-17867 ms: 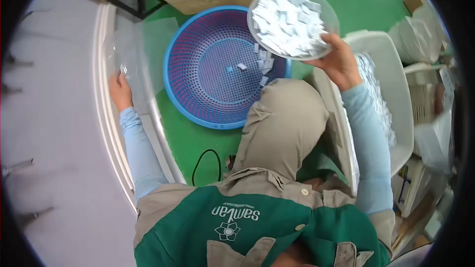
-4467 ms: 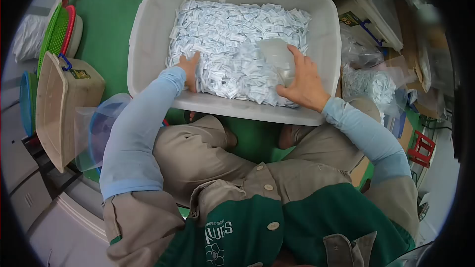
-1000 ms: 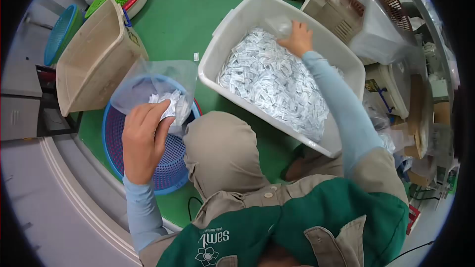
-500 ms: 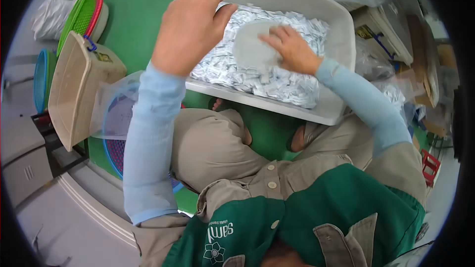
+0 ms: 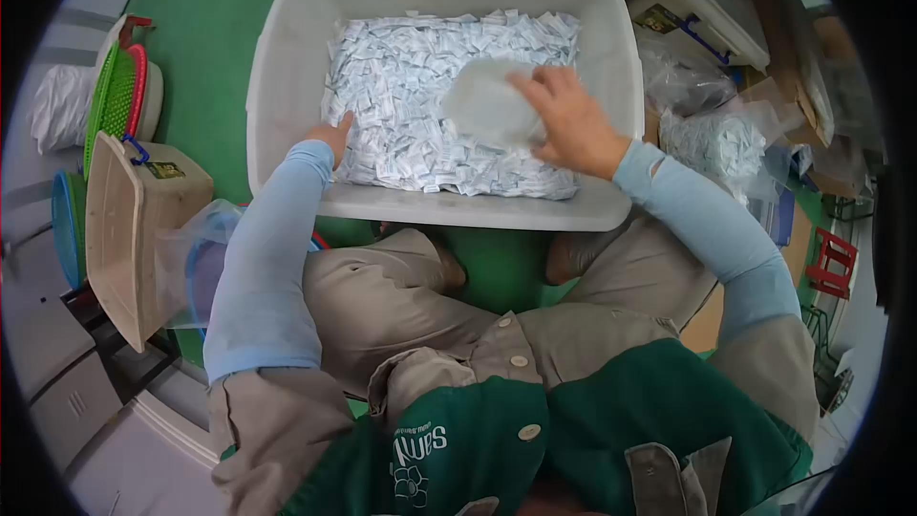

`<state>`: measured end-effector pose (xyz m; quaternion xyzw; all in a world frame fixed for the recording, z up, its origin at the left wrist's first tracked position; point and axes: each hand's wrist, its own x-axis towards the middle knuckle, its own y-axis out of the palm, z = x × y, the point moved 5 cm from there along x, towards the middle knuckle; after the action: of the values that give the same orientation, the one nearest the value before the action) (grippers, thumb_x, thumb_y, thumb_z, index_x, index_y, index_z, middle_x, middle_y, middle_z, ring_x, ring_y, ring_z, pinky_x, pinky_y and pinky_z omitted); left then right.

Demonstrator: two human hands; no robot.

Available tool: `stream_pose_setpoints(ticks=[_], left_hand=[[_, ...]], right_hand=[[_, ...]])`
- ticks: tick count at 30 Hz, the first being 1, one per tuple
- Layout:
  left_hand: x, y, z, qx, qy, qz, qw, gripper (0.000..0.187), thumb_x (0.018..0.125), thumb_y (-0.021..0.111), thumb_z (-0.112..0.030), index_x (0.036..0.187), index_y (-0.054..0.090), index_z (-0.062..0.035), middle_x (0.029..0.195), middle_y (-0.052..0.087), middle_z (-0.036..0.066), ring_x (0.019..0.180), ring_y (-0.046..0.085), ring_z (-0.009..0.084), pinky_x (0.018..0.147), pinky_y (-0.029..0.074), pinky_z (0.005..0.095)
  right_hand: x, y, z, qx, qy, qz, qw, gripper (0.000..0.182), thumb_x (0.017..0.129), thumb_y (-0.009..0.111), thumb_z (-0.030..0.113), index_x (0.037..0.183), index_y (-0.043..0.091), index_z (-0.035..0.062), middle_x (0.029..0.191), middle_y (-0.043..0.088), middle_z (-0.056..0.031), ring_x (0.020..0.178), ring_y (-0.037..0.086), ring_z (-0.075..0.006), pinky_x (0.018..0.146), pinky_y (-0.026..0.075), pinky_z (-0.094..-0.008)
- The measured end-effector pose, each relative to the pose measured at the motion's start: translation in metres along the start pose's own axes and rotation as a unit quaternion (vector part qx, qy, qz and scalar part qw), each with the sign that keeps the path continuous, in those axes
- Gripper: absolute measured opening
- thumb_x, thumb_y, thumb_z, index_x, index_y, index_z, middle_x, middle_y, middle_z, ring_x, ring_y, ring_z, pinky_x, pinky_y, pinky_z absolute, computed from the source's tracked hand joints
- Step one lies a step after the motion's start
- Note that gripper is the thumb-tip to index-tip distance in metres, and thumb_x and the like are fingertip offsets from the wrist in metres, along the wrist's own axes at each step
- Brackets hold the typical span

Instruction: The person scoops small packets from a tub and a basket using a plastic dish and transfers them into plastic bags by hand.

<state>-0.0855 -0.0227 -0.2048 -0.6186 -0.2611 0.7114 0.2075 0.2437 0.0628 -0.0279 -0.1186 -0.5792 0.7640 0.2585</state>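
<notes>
A big whitish plastic tub (image 5: 287, 67) stands in front of me, filled with a layer of small white packets (image 5: 401, 105) with bluish print. My right hand (image 5: 585, 129) grips the right edge of a translucent white round dish (image 5: 482, 100), which lies over the packets right of the middle. Its fingers are at the far rim and the thumb is lower down. My left hand (image 5: 330, 137) is at the left edge of the packets, one finger stretched out against them. Its other fingers are mostly hidden.
A beige bin (image 5: 124, 239) lies tipped at the left, below green (image 5: 110, 100) and red baskets (image 5: 138, 86). On the right are a clear bag of white packets (image 5: 716, 148), a lidded box (image 5: 683, 24) and a red stool (image 5: 831, 263). My knees flank the tub's near side.
My left hand has come down from above the tub to the packets at the left. The right hand has closed on the dish. The view has shifted, showing more of the tub.
</notes>
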Motion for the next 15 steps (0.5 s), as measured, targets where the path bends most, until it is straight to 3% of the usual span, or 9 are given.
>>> stream_pose_setpoints(ticks=[2, 4, 5, 7, 12, 15], left_hand=[[-0.014, -0.001, -0.012, 0.013, 0.001, 0.030, 0.999, 0.092, 0.075, 0.057, 0.003, 0.146, 0.005, -0.0248, 0.127, 0.045, 0.025, 0.110, 0.052, 0.0388, 0.091, 0.045, 0.0422], [-0.020, -0.003, -0.020, 0.005, -0.005, -0.004, 1.000, 0.094, 0.075, 0.057, 0.002, 0.145, 0.004, -0.0303, 0.131, 0.040, 0.026, 0.112, 0.051, 0.0399, 0.092, 0.045, 0.0418], [-0.016, -0.003, -0.021, -0.033, -0.019, -0.005, 0.999, 0.103, 0.071, 0.062, 0.004, 0.144, 0.002, -0.0352, 0.135, 0.033, 0.026, 0.115, 0.048, 0.0405, 0.093, 0.044, 0.0420], [-0.006, 0.001, -0.020, -0.029, -0.020, 0.012, 0.999, 0.137, 0.051, 0.082, 0.002, 0.142, -0.015, -0.0311, 0.130, 0.034, 0.031, 0.111, 0.050, 0.0422, 0.090, 0.046, 0.0449], [-0.002, 0.007, -0.015, -0.088, -0.031, 0.014, 0.996, 0.141, 0.049, 0.088, -0.015, 0.140, -0.019, -0.0313, 0.135, 0.023, 0.035, 0.115, 0.045, 0.0476, 0.095, 0.042, 0.0453], [-0.006, -0.001, -0.016, -0.144, -0.035, 0.009, 0.989, 0.139, 0.051, 0.087, -0.016, 0.140, -0.019, -0.0318, 0.136, 0.019, 0.035, 0.115, 0.043, 0.0492, 0.097, 0.040, 0.0467]], right_hand=[[-0.006, 0.002, -0.027, -0.026, 0.092, -0.018, 0.995, 0.085, 0.055, 0.076, 0.010, 0.131, 0.037, 0.0148, 0.109, 0.044, -0.0186, 0.101, 0.044, -0.0369, 0.084, 0.045, -0.0436], [-0.024, 0.013, -0.031, -0.033, 0.179, 0.038, 0.983, 0.088, 0.060, 0.074, 0.020, 0.135, 0.030, 0.0166, 0.109, 0.042, -0.0235, 0.099, 0.042, -0.0409, 0.084, 0.044, -0.0464], [-0.034, 0.018, -0.029, -0.036, 0.210, 0.057, 0.975, 0.090, 0.060, 0.074, 0.024, 0.137, 0.027, 0.0172, 0.109, 0.041, -0.0252, 0.098, 0.041, -0.0423, 0.083, 0.043, -0.0480], [-0.039, 0.018, -0.013, -0.010, 0.228, 0.075, 0.971, 0.094, 0.060, 0.073, 0.031, 0.139, 0.022, 0.0173, 0.108, 0.041, -0.0270, 0.095, 0.041, -0.0430, 0.084, 0.041, -0.0506], [-0.017, 0.037, 0.012, 0.105, 0.265, 0.079, 0.955, 0.096, 0.061, 0.070, 0.040, 0.139, 0.020, 0.0143, 0.105, 0.042, -0.0315, 0.094, 0.042, -0.0445, 0.087, 0.037, -0.0519], [0.004, 0.055, 0.023, 0.209, 0.308, 0.077, 0.925, 0.099, 0.062, 0.068, 0.044, 0.139, 0.017, 0.0093, 0.109, 0.041, -0.0334, 0.100, 0.041, -0.0469, 0.088, 0.037, -0.0524]])
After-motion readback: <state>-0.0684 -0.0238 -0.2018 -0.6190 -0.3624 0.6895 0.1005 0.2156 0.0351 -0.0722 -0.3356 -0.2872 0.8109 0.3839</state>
